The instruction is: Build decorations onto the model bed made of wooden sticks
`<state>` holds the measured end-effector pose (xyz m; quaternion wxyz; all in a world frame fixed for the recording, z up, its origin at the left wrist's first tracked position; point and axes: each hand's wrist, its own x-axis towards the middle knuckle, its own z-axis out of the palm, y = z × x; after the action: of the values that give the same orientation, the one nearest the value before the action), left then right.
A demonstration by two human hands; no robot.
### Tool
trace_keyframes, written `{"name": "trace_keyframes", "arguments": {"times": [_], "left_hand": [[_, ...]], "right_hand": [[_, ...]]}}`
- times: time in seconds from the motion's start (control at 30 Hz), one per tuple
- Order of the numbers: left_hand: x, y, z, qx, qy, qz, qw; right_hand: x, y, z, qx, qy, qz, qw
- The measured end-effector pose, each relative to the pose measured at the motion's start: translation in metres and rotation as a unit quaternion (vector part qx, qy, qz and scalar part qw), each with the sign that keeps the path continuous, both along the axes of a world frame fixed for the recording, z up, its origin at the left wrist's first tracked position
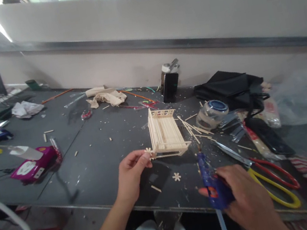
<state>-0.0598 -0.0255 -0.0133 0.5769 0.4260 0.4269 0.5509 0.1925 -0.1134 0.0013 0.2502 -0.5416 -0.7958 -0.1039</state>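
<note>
My left hand (135,169) pinches a small star-shaped wooden piece (148,152) between thumb and fingers, at the near left corner of a small bed-like model (168,130) built of thin wooden sticks. Wrapped around a blue glue gun (211,184) is my right hand (241,194); the gun's nozzle points away, toward the loose sticks, and a glue stick hangs from its rear. A second star-shaped piece (176,176) lies on the dark table (118,184) between my hands, with a short stick (156,188) to its left.
Scissors (251,161) with red and yellow handles, a blue-lidded jar (212,113), loose sticks (193,128) and a black bag (228,86) are on the right. A phone (170,87) leans at the back. A magenta device (34,165) and crumpled paper (27,108) lie left.
</note>
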Motion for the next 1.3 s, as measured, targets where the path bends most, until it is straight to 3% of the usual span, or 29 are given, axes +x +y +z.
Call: {"name": "trace_keyframes", "arguments": {"times": [0.1, 0.2, 0.3, 0.47, 0.63, 0.7, 0.77, 0.9, 1.0, 1.07, 1.2, 1.3], "left_hand": [[-0.001, -0.008, 0.001, -0.019, -0.017, -0.007, 1.000], [0.000, -0.017, 0.004, -0.028, -0.019, -0.013, 0.999], [0.001, -0.023, 0.009, -0.017, 0.009, -0.010, 1.000], [0.001, -0.029, 0.015, 0.041, 0.094, -0.004, 0.995], [-0.002, -0.033, 0.020, 0.163, 0.207, -0.015, 0.965], [-0.002, -0.033, 0.023, 0.200, 0.254, -0.022, 0.946], [0.000, -0.034, 0.026, 0.228, 0.284, -0.036, 0.931], [0.007, -0.036, 0.034, 0.274, 0.308, -0.077, 0.908], [0.009, -0.036, 0.039, 0.287, 0.305, -0.106, 0.902], [0.008, -0.035, 0.040, 0.267, 0.287, -0.110, 0.913], [0.004, -0.034, 0.035, 0.144, 0.223, -0.081, 0.961], [0.005, -0.035, 0.029, 0.091, 0.169, -0.089, 0.977]], "right_hand": [[0.030, -0.005, -0.010, -0.026, -0.086, -0.035, 0.995], [0.052, -0.009, -0.021, -0.044, -0.101, -0.053, 0.993], [0.062, -0.009, -0.024, -0.092, -0.082, -0.067, 0.990], [0.064, -0.007, -0.016, -0.172, -0.039, -0.061, 0.983], [0.049, -0.009, 0.005, -0.117, 0.022, -0.064, 0.991], [0.027, -0.011, 0.019, -0.081, 0.080, -0.079, 0.990], [-0.001, -0.012, 0.032, -0.105, 0.165, -0.078, 0.978], [-0.051, -0.002, 0.048, -0.201, 0.328, -0.016, 0.923], [-0.068, 0.010, 0.049, -0.233, 0.394, 0.002, 0.889], [-0.071, 0.015, 0.045, -0.250, 0.445, -0.014, 0.860], [-0.075, 0.019, 0.035, -0.294, 0.592, -0.043, 0.749], [-0.082, 0.020, 0.029, -0.316, 0.677, -0.033, 0.664]]}}
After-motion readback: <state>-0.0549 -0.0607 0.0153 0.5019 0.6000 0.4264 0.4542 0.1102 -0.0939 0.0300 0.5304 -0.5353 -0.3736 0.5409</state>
